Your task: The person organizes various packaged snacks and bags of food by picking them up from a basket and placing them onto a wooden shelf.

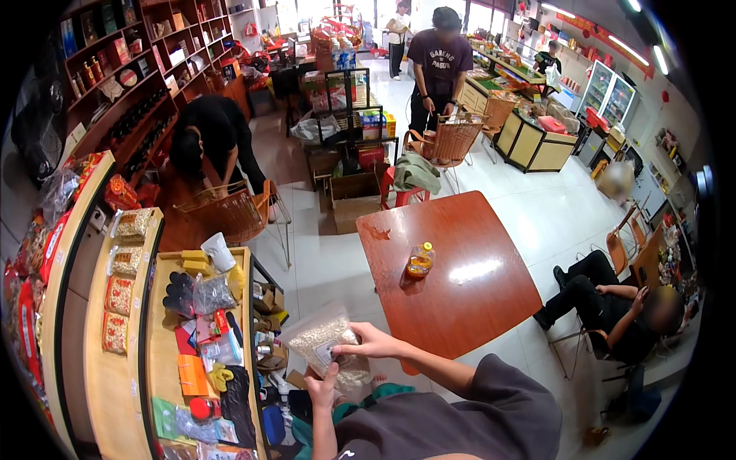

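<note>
A clear plastic bag of pale grains or seeds (316,338) is held up in front of my body, with a small label on its face. My right hand (371,343) grips its right side, the thumb lying across the label. From below, my left hand (322,386) holds the lower left edge, thumb up against the front. The fingers behind the bag are hidden. Left of it is a wooden display shelf (248,299) of mixed goods, and on the tier beyond stand several packed bags (118,294) of similar pale contents.
A brown table (460,241) with a bottle of amber liquid (420,261) stands ahead. One person (215,135) bends over a wicker chair (238,215); another (440,69) stands by a second wicker chair (457,138). A seated person (621,316) is at right. Cardboard boxes (355,204) lie beyond the table.
</note>
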Available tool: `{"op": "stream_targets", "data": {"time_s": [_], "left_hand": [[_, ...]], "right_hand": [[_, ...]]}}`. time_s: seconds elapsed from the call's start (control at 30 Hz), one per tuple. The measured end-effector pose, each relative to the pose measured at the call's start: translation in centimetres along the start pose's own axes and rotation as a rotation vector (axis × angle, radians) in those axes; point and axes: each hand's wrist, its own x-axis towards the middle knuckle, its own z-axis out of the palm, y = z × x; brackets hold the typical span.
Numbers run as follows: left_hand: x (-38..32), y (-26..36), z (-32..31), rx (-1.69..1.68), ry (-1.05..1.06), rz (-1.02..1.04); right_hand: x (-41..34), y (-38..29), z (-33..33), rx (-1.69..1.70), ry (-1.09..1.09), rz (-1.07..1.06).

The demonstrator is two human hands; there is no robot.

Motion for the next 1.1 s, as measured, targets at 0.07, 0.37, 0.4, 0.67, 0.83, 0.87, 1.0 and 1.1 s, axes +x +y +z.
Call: {"op": "stream_targets", "data": {"time_s": [0.07,0.37,0.4,0.67,0.83,0.87,1.0,1.1], "left_hand": [[0.9,0.1,-1.3,0.019,0.013,0.072],[5.6,-0.4,-6.8,-0.065,-0.154,-0.005],[6.2,-0.1,-7.3,-0.099,-0.190,-0.027],[8.5,2.0,-11.8,-0.161,-0.228,0.043],[9.1,5.8,-13.4,-0.151,-0.289,0.155],[9.0,6.1,-14.1,-0.154,-0.285,0.150],[9.0,8.0,-16.8,0.088,-0.210,0.196],[8.6,10.4,-17.5,-0.037,-0.207,0.293]], "right_hand": [[1.5,0.3,1.2,-0.051,-0.020,-0.020],[4.9,-0.1,4.5,-0.035,0.123,-0.002],[5.1,-0.6,5.3,-0.004,0.157,-0.019],[8.1,-1.4,10.4,-0.141,0.249,-0.128],[8.5,-3.0,12.9,-0.045,0.236,-0.180],[8.6,-3.4,13.4,-0.045,0.234,-0.174],[9.5,-4.3,15.3,0.072,0.175,-0.191],[11.6,-3.6,17.0,0.040,0.172,-0.244]]}}
